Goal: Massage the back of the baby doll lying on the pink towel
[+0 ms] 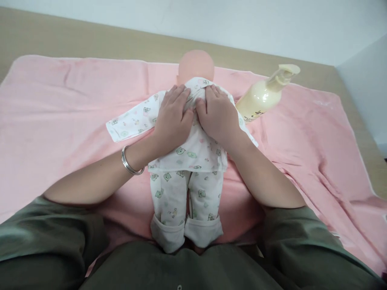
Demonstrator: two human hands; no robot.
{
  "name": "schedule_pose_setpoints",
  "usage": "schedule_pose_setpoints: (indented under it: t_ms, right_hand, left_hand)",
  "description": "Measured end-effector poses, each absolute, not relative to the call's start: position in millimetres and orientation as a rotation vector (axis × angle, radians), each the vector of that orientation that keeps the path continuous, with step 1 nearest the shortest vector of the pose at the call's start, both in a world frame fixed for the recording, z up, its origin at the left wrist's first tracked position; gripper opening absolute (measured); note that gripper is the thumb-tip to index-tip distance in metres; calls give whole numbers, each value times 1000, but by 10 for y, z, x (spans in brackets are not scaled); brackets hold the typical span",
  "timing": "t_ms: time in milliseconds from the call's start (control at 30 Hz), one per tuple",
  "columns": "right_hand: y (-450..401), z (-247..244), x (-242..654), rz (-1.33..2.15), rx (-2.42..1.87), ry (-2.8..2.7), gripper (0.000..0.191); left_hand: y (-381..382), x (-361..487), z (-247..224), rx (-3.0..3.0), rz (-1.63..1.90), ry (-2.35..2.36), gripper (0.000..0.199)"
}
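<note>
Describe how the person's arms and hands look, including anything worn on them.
Both the left hand and right hand are bare, as are the forearms. A shiny silver-coloured bangle circles the left wrist; the right wrist has none. The loose, dark green sleeves end around the elbows.

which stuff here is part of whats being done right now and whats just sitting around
In the job:
doll
printed top, being handled
printed trousers, on the doll
pink blanket, under the doll

Seemingly just lying about:
pump bottle, beside the doll, not handled
</note>
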State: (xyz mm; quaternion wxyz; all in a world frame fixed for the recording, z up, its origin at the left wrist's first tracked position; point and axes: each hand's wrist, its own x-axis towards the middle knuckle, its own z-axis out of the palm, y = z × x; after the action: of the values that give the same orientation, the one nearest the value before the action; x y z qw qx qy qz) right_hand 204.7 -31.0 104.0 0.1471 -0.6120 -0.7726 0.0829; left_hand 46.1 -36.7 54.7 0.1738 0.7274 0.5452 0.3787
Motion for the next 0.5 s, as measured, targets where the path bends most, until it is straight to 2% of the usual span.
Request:
schedule_pose_setpoints:
  t_ms: [300, 500]
  right_hand:
    - [-688, 1172, 1894, 116, -1679, -2357, 59]
    - [-344, 1149, 2090, 386, -1620, -2242, 45]
  left_hand:
    - [-173, 345, 454, 1956, 1240, 1485, 34]
    - [-194, 321, 387, 1931, 1223, 1486, 38]
